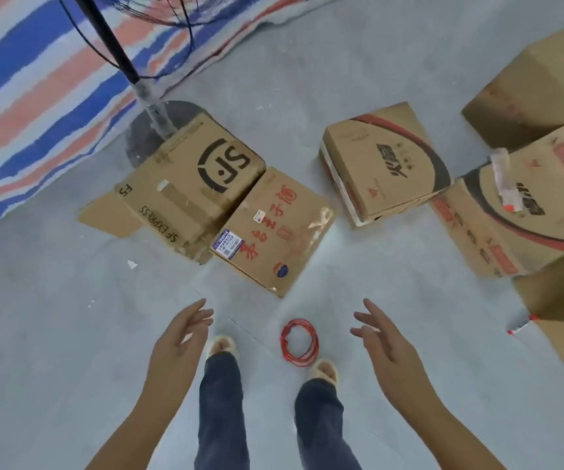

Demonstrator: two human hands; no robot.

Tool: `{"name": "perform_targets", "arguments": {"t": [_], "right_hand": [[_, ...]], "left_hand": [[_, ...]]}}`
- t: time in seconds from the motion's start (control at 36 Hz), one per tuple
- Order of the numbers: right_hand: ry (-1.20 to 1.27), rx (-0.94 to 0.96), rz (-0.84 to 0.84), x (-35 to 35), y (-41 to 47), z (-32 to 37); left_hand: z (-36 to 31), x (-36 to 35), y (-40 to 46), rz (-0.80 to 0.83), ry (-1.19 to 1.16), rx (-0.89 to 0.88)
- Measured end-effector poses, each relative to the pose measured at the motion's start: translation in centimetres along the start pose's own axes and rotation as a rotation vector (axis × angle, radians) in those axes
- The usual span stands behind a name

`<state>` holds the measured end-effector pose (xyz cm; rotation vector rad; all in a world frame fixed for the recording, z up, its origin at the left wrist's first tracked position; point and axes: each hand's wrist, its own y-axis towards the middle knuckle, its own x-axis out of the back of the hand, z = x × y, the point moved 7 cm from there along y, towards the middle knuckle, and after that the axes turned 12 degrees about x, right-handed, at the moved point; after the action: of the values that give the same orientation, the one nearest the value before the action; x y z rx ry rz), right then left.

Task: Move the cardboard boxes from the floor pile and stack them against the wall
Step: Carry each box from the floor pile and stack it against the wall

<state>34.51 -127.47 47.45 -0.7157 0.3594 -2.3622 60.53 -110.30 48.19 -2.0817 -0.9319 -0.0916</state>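
Several cardboard boxes lie on the grey floor ahead of me. A box marked SF leans on a fan base, with a loose flap at its left. Touching its right side is a box with red writing. Further right sit a box with a red and black arc and a similar one. My left hand and my right hand are held out with relaxed fingers, empty, a little short of the red-lettered box.
A standing fan's pole and round base stand behind the SF box. A striped tarp covers the far left. Larger boxes fill the right edge. A red cable coil lies between my feet.
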Motion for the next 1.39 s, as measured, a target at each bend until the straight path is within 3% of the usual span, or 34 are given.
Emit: {"name": "perform_targets", "arguments": {"t": [0.22, 0.33, 0.44, 0.61, 0.75, 0.92, 1.11, 1.39], "right_hand": [[0.134, -0.185, -0.06, -14.2, 13.9, -13.9], [0.166, -0.261, -0.091, -20.6, 18.4, -19.4], [0.282, -0.36, -0.179, -24.7, 21.4, -24.4], [0.474, -0.233, -0.193, -27.3, 24.0, -26.2], [0.587, -0.28, -0.274, -25.7, 23.5, -24.9], [0.705, -0.299, -0.395, -18.4, 22.2, -20.6], [0.628, -0.357, -0.323, -10.9, 17.8, -13.8], [0.468, -0.174, -0.21, -1.2, 10.3, 1.5]], "left_hand": [[7.1, -7.6, 23.6, 0.146, 0.106, 0.156], [10.0, -9.1, 32.9, 0.023, 0.118, 0.23], [13.1, -9.0, 39.4, -0.095, 0.129, 0.283], [15.4, -8.7, 43.9, 0.085, 0.092, 0.317], [13.6, -9.1, 42.2, 0.107, 0.115, 0.279], [8.1, -10.8, 35.8, 0.109, -0.127, 0.221], [2.5, -10.5, 27.4, 0.083, -0.204, 0.244], [-5.3, -3.0, 9.6, 0.017, -0.419, 0.226]]}}
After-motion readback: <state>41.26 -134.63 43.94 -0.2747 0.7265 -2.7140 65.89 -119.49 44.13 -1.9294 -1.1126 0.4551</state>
